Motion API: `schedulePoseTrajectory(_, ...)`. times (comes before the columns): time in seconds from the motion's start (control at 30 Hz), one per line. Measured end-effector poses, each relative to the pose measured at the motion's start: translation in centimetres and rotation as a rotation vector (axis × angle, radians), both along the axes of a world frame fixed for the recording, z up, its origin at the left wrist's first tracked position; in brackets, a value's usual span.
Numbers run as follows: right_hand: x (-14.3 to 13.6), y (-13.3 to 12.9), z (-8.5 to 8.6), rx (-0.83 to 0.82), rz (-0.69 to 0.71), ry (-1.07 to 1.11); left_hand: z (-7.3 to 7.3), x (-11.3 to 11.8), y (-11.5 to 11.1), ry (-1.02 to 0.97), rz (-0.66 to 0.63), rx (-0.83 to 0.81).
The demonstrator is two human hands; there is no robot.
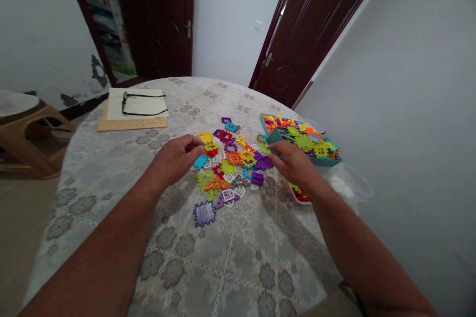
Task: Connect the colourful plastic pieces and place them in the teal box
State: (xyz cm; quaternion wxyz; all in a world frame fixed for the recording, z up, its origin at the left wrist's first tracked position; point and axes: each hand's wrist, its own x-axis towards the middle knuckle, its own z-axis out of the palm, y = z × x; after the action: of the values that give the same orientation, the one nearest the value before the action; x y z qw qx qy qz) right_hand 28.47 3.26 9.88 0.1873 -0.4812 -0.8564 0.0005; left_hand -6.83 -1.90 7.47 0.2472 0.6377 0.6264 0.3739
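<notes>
Colourful flat plastic pieces lie in a loose pile at the middle of the table. My left hand point(180, 158) is at the pile's left side, its fingers curled together beside a yellow piece point(206, 137) and a light blue piece point(200, 161); whether it holds a small piece is hidden. At the right edge of the pile, my right hand point(292, 161) has its thumb and fingertips around the near side of a lime green piece point(265, 149), close to purple pieces point(260, 160). A grey-purple square piece point(204, 213) lies apart at the front.
Teal trays point(325, 161) full of coloured pieces stand at the right, with a clear plastic bag point(353, 183) and a white-rimmed container point(300, 201) by my right forearm. Black glasses point(145, 113) rest on papers point(115, 111) at the back left. A patterned cloth point(223, 257) covers the table.
</notes>
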Motion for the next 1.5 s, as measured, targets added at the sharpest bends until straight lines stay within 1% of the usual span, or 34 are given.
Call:
schedulePoseTrajectory(0.07, -2.2, -0.7, -2.2, -0.013, 0.045, -0.018, -0.3, 0.4, 0.0, 0.040, -0.045, 0.003)
schedulePoseTrajectory(0.13, -4.0, -0.4, -4.3, -0.028, 0.005, -0.076, -0.8, 0.8, 0.0, 0.081, -0.091, 0.016)
schedulePoseTrajectory(0.2, -5.1, 0.3, -6.0, -0.066, -0.063, -0.141, -1.2, 1.2, -0.1, 0.126, -0.127, 0.035)
schedulePoseTrajectory(0.3, -5.9, 1.0, -7.5, -0.105, -0.112, -0.196, -1.5, 1.8, -0.2, 0.173, -0.182, 0.056)
schedulePoseTrajectory(0.37, -6.1, 1.1, -8.0, -0.076, -0.129, -0.192, -1.4, 2.0, -0.4, 0.191, -0.209, 0.065)
schedulePoseTrajectory(0.47, -5.9, 1.0, -8.4, -0.012, -0.159, -0.139, -1.3, 2.2, -0.6, 0.203, -0.220, 0.066)
schedulePoseTrajectory(0.53, -5.7, 0.9, -8.5, 0.022, -0.165, -0.063, -1.4, 2.3, -0.6, 0.202, -0.218, 0.063)
schedulePoseTrajectory(0.6, -5.6, 0.7, -8.4, 0.053, -0.156, 0.062, -1.6, 2.5, -0.6, 0.193, -0.206, 0.068)
schedulePoseTrajectory(0.67, -5.9, 0.1, -8.2, 0.034, -0.131, 0.218, -1.8, 2.8, -0.6, 0.155, -0.191, 0.072)
schedulePoseTrajectory(0.7, -6.1, -0.3, -8.1, -0.001, -0.101, 0.292, -1.9, 3.1, -0.6, 0.121, -0.186, 0.072)
schedulePoseTrajectory(0.77, -6.8, -1.3, -7.9, -0.103, 0.005, 0.419, -2.0, 3.8, -0.8, 0.032, -0.208, 0.063)
schedulePoseTrajectory(0.83, -7.8, -2.3, -7.8, -0.186, 0.135, 0.502, -2.0, 4.4, -1.0, -0.039, -0.275, 0.052)
schedulePoseTrajectory(0.9, -8.5, -3.0, -7.8, -0.235, 0.226, 0.535, -2.1, 4.9, -1.1, -0.043, -0.335, 0.052)
schedulePoseTrajectory(0.97, -8.8, -3.0, -7.9, -0.243, 0.260, 0.523, -2.3, 4.9, -1.1, 0.006, -0.349, 0.066)
schedulePoseTrajectory(1.03, -8.7, -2.5, -8.1, -0.189, 0.241, 0.466, -2.5, 4.7, -0.8, 0.059, -0.313, 0.092)
schedulePoseTrajectory(1.1, -8.2, -1.7, -8.5, -0.081, 0.171, 0.330, -2.8, 4.1, -0.5, 0.098, -0.248, 0.110)
schedulePoseTrajectory(1.17, -7.7, -0.9, -9.0, -0.002, 0.081, 0.147, -3.0, 3.5, -0.1, 0.139, -0.174, 0.100)
schedulePoseTrajectory(1.27, -7.4, -0.2, -9.4, -0.022, 0.008, -0.035, -3.0, 2.8, 0.2, 0.207, -0.113, 0.047)
schedulePoseTrajectory(1.37, -7.5, -0.1, -9.4, -0.060, -0.001, -0.081, -3.1, 2.6, 0.2, 0.262, -0.131, 0.032)
schedulePoseTrajectory(1.5, -7.7, -0.3, -9.2, -0.045, -0.010, -0.125, -3.7, 2.9, 0.3, 0.317, -0.212, 0.066)
